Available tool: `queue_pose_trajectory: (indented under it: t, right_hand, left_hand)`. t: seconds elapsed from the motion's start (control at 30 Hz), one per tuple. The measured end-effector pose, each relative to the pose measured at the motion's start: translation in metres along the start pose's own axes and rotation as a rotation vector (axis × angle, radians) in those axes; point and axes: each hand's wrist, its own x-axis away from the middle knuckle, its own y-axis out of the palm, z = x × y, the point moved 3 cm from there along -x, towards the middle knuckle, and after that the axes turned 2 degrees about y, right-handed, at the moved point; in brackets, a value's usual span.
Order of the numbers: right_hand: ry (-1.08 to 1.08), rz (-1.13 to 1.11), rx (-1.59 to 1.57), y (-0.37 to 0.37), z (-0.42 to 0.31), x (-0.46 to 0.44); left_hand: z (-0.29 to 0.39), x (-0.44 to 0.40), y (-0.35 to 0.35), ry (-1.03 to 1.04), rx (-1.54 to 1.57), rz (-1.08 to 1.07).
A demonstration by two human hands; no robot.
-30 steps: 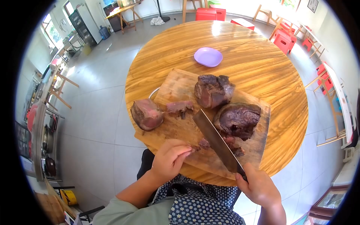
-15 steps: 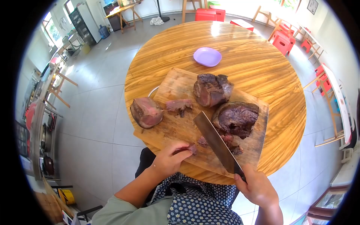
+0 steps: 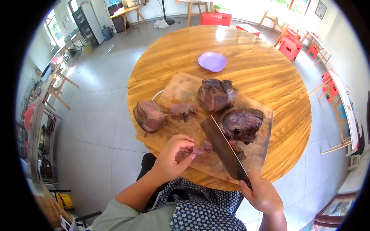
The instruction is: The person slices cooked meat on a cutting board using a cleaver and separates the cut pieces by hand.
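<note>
My right hand (image 3: 264,194) is wrapped around the black handle of a cleaver (image 3: 222,145). Its wide blade slants up and left over the cutting board (image 3: 181,82). My left hand (image 3: 175,156), fingers curled, pinches the end of a small slice of meat (image 3: 197,150) left of the blade. Small cut pieces (image 3: 207,146) lie between that slice and the cleaver, and more dark scraps (image 3: 241,155) show to its right. A big dark chunk of meat (image 3: 243,125) rests just right of the blade tip, partly covered by it.
Another large meat chunk (image 3: 217,94) sits at the board's back. At left are a pinkish chunk (image 3: 150,116) and a flat strip of meat (image 3: 183,111). A purple plate (image 3: 212,62) stands farther back on the round wooden table (image 3: 169,50). Red stools (image 3: 288,48) are beyond.
My left hand has shifted slightly right and up, its fingers loosening around the slice, which is now closer to the cut pieces. The cleaver stays nearly in place.
</note>
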Motion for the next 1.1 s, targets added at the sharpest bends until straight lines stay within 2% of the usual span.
queue_pose_trajectory:
  t: [0.07, 0.13, 0.17, 0.23, 0.37, 0.47, 0.53, 0.67, 0.73, 0.83, 1.03, 1.1]
  right_hand:
    - [-0.018, 0.005, -0.002, 0.003, 0.006, 0.002]
    - [-0.028, 0.005, 0.000, 0.004, 0.006, 0.002]
    - [0.002, -0.019, -0.004, 0.004, 0.006, 0.002]
    - [0.029, -0.044, -0.009, 0.002, 0.004, 0.003]
    - [0.015, -0.046, 0.000, 0.003, 0.004, 0.005]
    - [-0.026, -0.032, 0.007, 0.005, 0.003, 0.004]
    - [-0.046, -0.032, 0.026, 0.005, 0.001, 0.003]
    - [0.000, -0.058, 0.016, 0.006, -0.002, 0.002]
    - [-0.022, -0.049, 0.028, 0.007, -0.005, 0.001]
    - [-0.059, -0.039, 0.029, 0.008, -0.015, 0.003]
    - [-0.019, -0.043, 0.123, 0.008, -0.031, 0.010]
    - [-0.080, -0.049, 0.161, 0.010, -0.031, 0.011]
  left_hand:
    - [0.001, -0.007, -0.007, -0.005, 0.009, 0.018]
    - [0.010, -0.016, -0.014, 0.283, -0.355, -0.087]
    - [0.008, -0.020, -0.018, 0.282, -0.355, -0.087]
    - [0.005, -0.024, -0.018, 0.374, -0.416, -0.301]
    - [0.004, -0.029, -0.021, 0.425, -0.504, -0.454]
    - [0.005, -0.022, -0.015, 0.405, -0.504, -0.363]
    - [0.004, -0.011, -0.009, 0.199, -0.316, -0.236]
    - [-0.011, 0.002, -0.001, 0.234, -0.322, -0.125]
    - [-0.012, 0.005, 0.005, 0.357, -0.432, 0.005]
    - [-0.016, 0.010, 0.008, 0.314, -0.421, 0.096]
    - [-0.022, 0.015, 0.012, 0.365, -0.501, 0.189]
    - [-0.023, 0.015, 0.013, 0.364, -0.477, 0.187]
